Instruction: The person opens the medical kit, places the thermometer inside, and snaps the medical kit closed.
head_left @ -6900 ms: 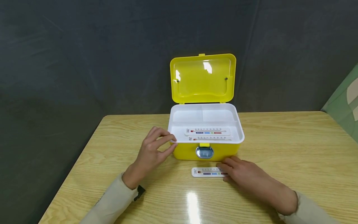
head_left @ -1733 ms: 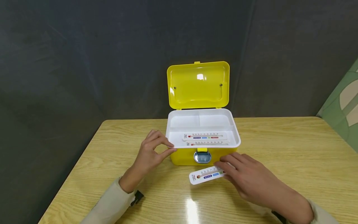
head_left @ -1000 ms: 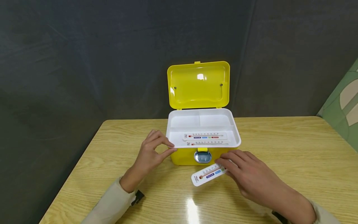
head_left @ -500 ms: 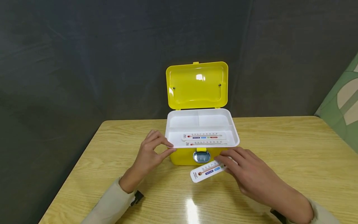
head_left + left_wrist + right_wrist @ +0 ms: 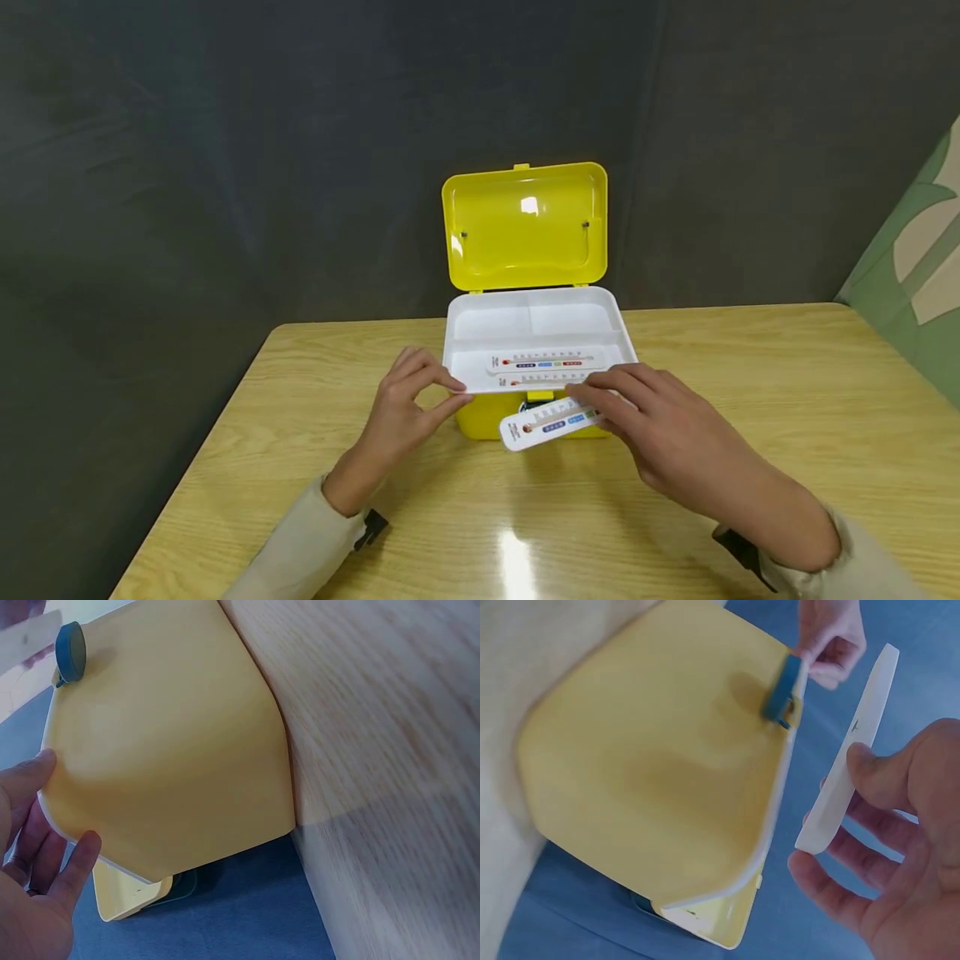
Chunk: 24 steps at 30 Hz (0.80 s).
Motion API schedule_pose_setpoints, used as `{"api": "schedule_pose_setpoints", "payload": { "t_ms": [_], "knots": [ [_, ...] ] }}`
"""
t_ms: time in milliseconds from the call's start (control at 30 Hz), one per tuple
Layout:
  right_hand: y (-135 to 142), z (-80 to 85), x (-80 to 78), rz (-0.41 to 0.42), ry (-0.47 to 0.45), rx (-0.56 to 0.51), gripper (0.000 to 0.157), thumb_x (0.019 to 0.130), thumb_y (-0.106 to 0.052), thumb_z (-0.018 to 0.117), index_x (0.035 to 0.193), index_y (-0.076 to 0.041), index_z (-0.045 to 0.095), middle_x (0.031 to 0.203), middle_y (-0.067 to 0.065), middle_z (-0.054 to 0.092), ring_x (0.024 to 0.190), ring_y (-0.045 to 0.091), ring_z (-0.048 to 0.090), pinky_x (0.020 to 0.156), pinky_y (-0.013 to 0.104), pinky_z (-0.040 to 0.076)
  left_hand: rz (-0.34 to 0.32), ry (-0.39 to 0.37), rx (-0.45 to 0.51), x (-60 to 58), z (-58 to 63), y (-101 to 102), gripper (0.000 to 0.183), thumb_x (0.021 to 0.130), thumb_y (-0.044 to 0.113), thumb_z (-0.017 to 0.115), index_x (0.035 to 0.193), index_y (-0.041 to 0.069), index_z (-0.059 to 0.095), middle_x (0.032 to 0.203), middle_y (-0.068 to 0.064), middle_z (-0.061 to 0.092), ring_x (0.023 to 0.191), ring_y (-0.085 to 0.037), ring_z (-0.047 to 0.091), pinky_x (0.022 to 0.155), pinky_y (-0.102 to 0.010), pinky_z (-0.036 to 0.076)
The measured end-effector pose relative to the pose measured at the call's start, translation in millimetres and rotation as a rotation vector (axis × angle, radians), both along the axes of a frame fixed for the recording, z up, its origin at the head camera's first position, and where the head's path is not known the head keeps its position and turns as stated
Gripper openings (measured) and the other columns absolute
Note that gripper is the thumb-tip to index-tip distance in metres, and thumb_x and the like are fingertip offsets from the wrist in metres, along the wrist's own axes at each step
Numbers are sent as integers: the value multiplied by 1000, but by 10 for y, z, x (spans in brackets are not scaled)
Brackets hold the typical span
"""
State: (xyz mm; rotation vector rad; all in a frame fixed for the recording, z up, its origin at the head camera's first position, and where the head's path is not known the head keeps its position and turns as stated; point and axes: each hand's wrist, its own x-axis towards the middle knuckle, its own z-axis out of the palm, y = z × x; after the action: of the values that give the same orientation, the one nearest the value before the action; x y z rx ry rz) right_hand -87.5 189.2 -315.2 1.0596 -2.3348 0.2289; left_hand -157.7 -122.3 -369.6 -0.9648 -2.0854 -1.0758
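Holding a flat thermometer by its end, just ahead of the box

The right hand (image 5: 663,429) is gripping the white thermometer (image 5: 546,424) in mid-air, at 6 o'clock from the tray's (image 5: 491,318) middle, and is partly covering the front of the yellow box (image 5: 480,417). Its fingers are lying over the printed face while its thumb is pressing the plain back. The left hand (image 5: 405,408) is pinching the tray's rim at the 8 o'clock corner.

The thermometer is looking light and stiff, probably smooth plastic, so it may be turning slippery under a loose pinch. Its thin tube is likely proving the fragile part; the broad backing, taken by the edges or the end away from the bulb, is offering the safer hold.

Seen from the head camera, its bulb end is pointing between 8 and 9 o'clock, its long axis running up toward 2 or 3. Inside the tray's front compartment, two similar thermometers (image 5: 543,362) are lying nearly along a 9-to-3 line, bulbs toward 9.
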Motion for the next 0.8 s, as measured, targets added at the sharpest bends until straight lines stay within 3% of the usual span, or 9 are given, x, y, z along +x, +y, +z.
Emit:
{"api": "schedule_pose_setpoints", "payload": {
  "t_ms": [67,167,433,800],
  "knots": [
    [-14,58,-27,-14,-21,6,32,100,-15,58,133,-16,61,119,2,65,104,22,61,87,41,54,-2,4,6,3,-7,-1,23,69,1,88,81,11,73,81,2,60,82,-15,50,76,-25,43],
    [-47,151,-73,-55,-64,19,61,79,0,78,134,-19,61,118,3,66,104,25,61,87,44,54,-1,-2,8,16,-19,-11,22,69,2,88,81,12,73,81,2,60,82,-14,50,76,-25,43],
    [-81,307,-185,-193,-191,39,60,78,6,77,131,-20,65,117,8,67,106,31,60,90,50,53,-16,-14,18,75,-31,1,21,69,2,88,81,11,73,81,1,59,81,-14,49,74,-24,43],
    [-25,210,-285,-218,-210,66,51,82,0,77,129,-17,68,115,10,69,105,34,62,87,51,53,-17,-32,25,83,-17,10,21,70,2,88,83,11,74,81,1,59,82,-13,50,75,-23,43]
  ]
}}
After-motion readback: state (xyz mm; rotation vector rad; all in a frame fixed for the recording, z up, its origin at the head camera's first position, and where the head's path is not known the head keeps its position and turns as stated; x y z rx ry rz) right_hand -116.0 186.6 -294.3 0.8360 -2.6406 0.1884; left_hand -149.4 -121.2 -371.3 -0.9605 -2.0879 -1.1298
